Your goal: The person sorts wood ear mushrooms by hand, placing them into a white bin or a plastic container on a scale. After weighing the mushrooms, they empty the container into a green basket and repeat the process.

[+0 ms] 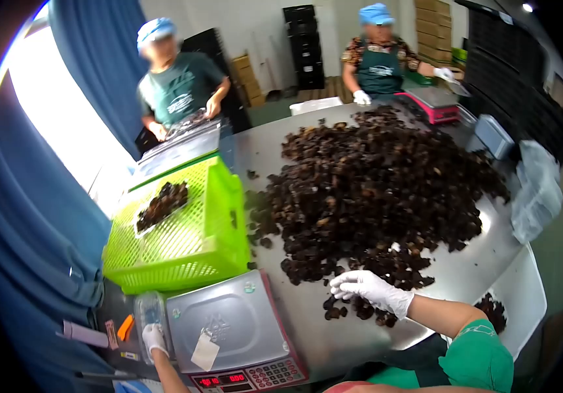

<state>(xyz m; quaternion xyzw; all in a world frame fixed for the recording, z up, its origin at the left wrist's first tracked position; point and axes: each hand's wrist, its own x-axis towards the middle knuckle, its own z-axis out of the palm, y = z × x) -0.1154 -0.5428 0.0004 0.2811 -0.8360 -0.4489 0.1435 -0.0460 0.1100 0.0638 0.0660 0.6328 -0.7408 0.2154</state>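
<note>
Just left of the scale [229,321], the left hand [154,337] touches a clear tray [150,306], grip unclear; right of the scale, the right hand [368,289], fingers apart, meets a dark heap [373,190]; behind the scale, a green crate [219,255].

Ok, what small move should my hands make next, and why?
Probably slide the clear tray onto the scale: your left hand is at the tray, and the scale sits right beside it with no tray on top.
</note>
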